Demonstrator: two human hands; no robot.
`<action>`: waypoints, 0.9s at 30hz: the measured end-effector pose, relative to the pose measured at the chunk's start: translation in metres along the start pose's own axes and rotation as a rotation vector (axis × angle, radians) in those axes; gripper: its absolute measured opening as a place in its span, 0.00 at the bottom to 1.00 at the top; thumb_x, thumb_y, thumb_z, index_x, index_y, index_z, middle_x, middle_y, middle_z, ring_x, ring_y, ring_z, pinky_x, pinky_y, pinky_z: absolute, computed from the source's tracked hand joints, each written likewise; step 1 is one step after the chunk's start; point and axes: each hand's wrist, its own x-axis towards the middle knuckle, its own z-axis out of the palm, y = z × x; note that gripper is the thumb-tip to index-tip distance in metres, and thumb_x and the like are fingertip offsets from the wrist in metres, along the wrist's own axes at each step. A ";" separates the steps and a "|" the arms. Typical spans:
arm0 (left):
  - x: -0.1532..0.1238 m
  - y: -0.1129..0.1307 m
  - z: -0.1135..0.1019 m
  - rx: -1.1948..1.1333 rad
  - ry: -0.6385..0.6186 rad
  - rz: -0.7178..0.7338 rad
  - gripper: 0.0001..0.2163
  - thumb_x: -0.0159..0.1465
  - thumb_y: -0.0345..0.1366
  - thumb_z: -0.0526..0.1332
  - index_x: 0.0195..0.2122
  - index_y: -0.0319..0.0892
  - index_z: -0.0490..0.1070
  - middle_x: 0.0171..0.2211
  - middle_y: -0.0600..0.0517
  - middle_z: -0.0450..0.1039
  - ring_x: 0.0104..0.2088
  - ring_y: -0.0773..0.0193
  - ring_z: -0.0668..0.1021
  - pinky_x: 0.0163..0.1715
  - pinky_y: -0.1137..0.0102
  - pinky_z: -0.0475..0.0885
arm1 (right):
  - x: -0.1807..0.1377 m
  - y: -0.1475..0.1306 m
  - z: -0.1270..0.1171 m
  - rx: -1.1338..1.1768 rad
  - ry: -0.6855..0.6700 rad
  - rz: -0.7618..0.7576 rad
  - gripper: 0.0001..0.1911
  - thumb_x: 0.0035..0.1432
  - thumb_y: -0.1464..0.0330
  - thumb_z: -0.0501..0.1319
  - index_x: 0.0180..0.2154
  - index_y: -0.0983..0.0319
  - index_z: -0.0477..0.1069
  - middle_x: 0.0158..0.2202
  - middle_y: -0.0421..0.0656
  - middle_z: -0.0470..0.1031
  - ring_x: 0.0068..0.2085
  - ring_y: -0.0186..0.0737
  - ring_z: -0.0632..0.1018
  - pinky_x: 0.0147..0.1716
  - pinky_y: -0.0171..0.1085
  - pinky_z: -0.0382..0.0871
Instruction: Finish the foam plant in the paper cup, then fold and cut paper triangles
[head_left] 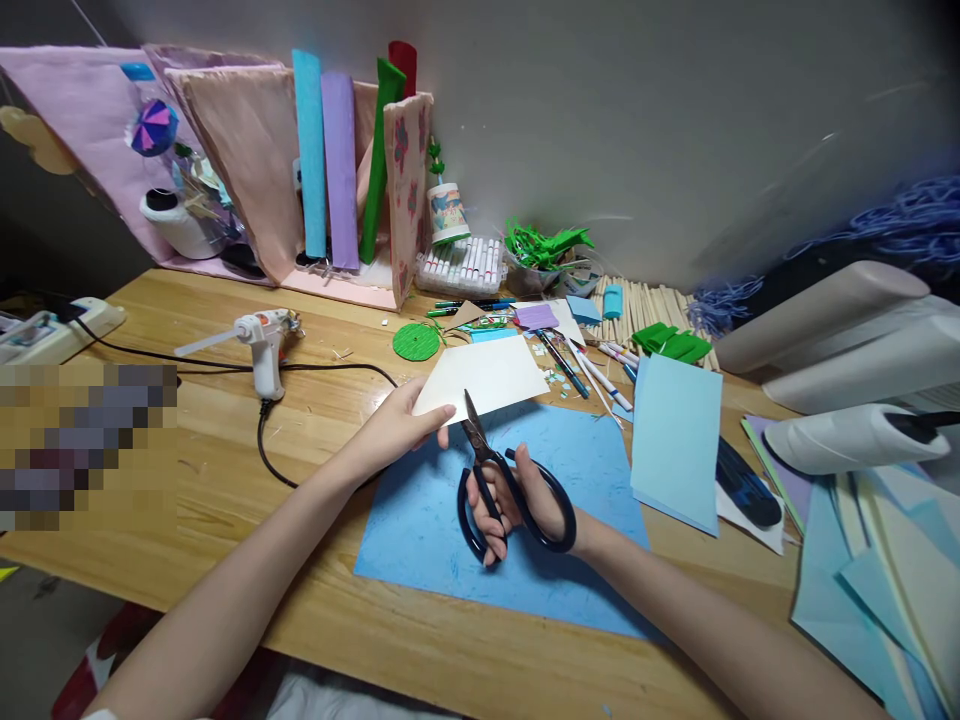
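My left hand pinches the near left corner of a cream sheet of paper, holding it just above the blue mat. My right hand has its fingers through the black handles of a pair of scissors. The short blades point up and away, and their tips meet the paper's near edge, close to my left thumb. Both hands are over the blue mat on the wooden desk.
A white glue gun with a black cord stands at left. Pale blue paper lies at right, with more sheets and white rolls beyond. Pens, wooden sticks, green scraps and paper rolls line the back wall.
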 end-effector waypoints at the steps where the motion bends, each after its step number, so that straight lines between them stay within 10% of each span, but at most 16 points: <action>1: 0.000 0.000 0.000 -0.003 0.002 0.000 0.11 0.56 0.40 0.58 0.38 0.39 0.64 0.17 0.56 0.67 0.16 0.71 0.60 0.14 0.77 0.50 | 0.000 0.000 0.001 0.003 0.004 0.002 0.40 0.40 0.33 0.41 0.30 0.64 0.61 0.15 0.35 0.63 0.14 0.32 0.69 0.20 0.38 0.72; 27: 0.003 -0.005 -0.003 -0.064 0.000 -0.010 0.10 0.57 0.40 0.57 0.35 0.38 0.66 0.17 0.57 0.64 0.18 0.71 0.61 0.17 0.76 0.48 | 0.003 0.012 -0.001 0.020 0.065 -0.043 0.35 0.41 0.35 0.45 0.27 0.62 0.56 0.11 0.30 0.59 0.09 0.29 0.65 0.09 0.30 0.65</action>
